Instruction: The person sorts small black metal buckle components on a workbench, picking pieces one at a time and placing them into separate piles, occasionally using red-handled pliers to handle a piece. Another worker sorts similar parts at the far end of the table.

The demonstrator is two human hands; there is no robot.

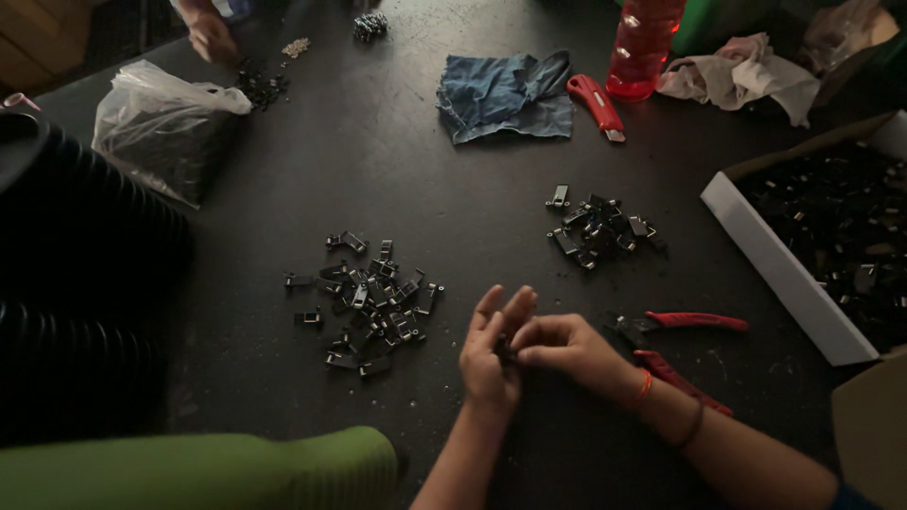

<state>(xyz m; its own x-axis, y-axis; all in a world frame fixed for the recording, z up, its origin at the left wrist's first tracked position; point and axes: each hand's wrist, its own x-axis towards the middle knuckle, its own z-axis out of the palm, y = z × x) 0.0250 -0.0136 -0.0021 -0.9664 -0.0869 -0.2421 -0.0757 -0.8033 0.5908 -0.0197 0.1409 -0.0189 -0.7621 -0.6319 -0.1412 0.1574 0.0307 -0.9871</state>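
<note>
Both hands meet low on the dark surface (406,170), at about 6 o'clock in the view. The left hand (491,354) stands with its fingers stretched upward and loosely spread, palm turned toward the other hand; the right hand (567,349) is curled, its fingertips pinched against the left palm around a small dark part (507,351), which is too small and shadowed to make out clearly. So the part sits between the two hands, grasped by the right fingertips and backed by the left palm. At 9 o'clock from the hands, near them, lies a loose pile of small black metal clips (373,302); at 1 o'clock, farther up, lies a second, tighter pile of like pieces (600,231). Just beside the right wrist, at 3 o'clock, red-handled pliers (675,349) lie flat with their handles apart. At the right edge, a white-walled cardboard box (784,274) holds many more dark parts. Toward 12 o'clock lie a crumpled blue cloth (505,94), a red utility knife (595,104) touching its right edge, and a red translucent bottle (642,42) next to that. A pale rag (742,76) is bunched at 1 o'clock. At 10 o'clock a clear plastic bag (161,123) of dark pieces slumps, and beyond it another person's hand (210,38) works over small parts. A green sleeve (217,472) crosses the bottom left corner.
</note>
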